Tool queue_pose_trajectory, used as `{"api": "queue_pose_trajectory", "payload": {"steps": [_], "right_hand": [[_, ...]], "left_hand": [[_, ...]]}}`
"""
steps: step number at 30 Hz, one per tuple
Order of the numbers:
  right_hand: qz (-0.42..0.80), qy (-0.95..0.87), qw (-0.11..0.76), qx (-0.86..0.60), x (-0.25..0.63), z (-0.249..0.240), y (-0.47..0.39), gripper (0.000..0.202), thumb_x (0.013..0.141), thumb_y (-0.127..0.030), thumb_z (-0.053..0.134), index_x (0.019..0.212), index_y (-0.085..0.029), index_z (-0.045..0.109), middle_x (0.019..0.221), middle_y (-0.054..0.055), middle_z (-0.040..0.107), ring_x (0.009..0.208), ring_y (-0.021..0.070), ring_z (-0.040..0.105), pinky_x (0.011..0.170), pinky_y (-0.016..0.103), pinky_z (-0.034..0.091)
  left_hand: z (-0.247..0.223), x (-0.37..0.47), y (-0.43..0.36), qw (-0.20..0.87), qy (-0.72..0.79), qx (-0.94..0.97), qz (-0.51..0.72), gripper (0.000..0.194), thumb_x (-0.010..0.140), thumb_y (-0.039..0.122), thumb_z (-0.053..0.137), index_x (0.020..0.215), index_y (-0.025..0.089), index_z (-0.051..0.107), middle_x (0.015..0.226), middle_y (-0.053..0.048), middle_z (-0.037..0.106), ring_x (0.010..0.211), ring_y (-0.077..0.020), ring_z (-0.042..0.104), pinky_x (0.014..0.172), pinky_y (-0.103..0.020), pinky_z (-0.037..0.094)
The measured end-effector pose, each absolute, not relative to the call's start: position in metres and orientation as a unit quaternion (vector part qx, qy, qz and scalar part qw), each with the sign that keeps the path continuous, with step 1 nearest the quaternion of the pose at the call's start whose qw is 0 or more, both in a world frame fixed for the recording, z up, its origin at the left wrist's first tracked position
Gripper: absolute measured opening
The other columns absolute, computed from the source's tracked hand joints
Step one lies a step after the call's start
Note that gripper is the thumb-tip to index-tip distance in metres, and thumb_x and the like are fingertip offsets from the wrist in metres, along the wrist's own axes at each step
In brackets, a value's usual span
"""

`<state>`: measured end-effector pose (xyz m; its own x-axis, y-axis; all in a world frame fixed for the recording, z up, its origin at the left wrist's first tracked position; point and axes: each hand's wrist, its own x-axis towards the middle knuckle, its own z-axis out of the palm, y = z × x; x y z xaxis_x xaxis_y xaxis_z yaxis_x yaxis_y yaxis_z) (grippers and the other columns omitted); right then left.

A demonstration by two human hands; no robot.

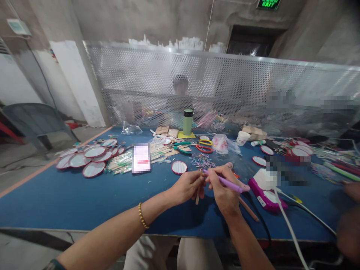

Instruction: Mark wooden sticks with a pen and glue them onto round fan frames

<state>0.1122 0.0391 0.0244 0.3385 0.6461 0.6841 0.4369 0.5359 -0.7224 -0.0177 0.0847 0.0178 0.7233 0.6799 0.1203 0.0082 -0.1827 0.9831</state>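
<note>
My left hand is closed on a thin flat wooden stick, whose lower end sticks out below the fingers. In my right hand is a slim purple pen-like tool, gripped like a pen. Its tip meets the top of the stick, close to my left fingertips; what lies between the fingertips is too small to make out. Just beyond the hands are a round white disc with a red rim and a pile of small coloured pieces.
Red-rimmed discs and bundled sticks lie left, near a lit phone. Pliers, scissors and a green bottle stand behind. A purple power strip with cables sits right, near another person's hand.
</note>
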Motion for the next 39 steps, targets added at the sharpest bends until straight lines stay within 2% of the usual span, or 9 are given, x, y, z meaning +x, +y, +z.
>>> {"api": "queue_pose_trajectory", "payload": {"steps": [12,25,32,39], "right_hand": [[0.059,-0.582,0.658,-0.474,0.1119,0.0265,0.0386,0.02,0.086,-0.026,0.061,0.067,-0.021,0.06,0.055,-0.005,0.062,0.04,0.0096,0.054,0.041,0.021,0.045],[0.107,-0.538,0.69,-0.473,0.1104,0.0275,0.038,0.022,0.085,-0.032,0.063,0.068,-0.019,0.062,0.053,-0.003,0.063,0.038,0.0098,0.053,0.038,0.021,0.046],[0.095,-0.557,0.683,-0.462,0.1106,0.0274,0.0376,0.019,0.086,-0.027,0.063,0.068,-0.019,0.062,0.053,-0.004,0.062,0.04,0.0086,0.054,0.04,0.019,0.046],[0.093,-0.557,0.673,-0.478,0.1114,0.0268,0.0376,0.021,0.086,-0.032,0.062,0.069,-0.02,0.061,0.053,-0.003,0.062,0.04,0.0102,0.054,0.039,0.021,0.045]], "left_hand": [[0.013,-0.0175,0.0865,0.587,0.24,0.717,0.289,0.066,0.08,0.083,0.041,0.081,0.018,0.049,0.055,0.002,0.057,0.038,-0.0083,0.046,0.037,-0.02,0.035],[0.0194,-0.0168,0.0851,0.626,0.219,0.691,0.288,0.063,0.079,0.081,0.048,0.081,0.018,0.05,0.055,0.002,0.057,0.037,-0.0075,0.046,0.038,-0.018,0.033],[0.0182,-0.0171,0.0852,0.616,0.221,0.699,0.288,0.063,0.081,0.081,0.046,0.082,0.018,0.05,0.057,0.001,0.058,0.039,-0.0083,0.048,0.038,-0.019,0.034],[0.0171,-0.017,0.0851,0.605,0.229,0.706,0.288,0.066,0.078,0.084,0.043,0.081,0.018,0.048,0.057,0.001,0.057,0.039,-0.0084,0.048,0.038,-0.019,0.034]]}}
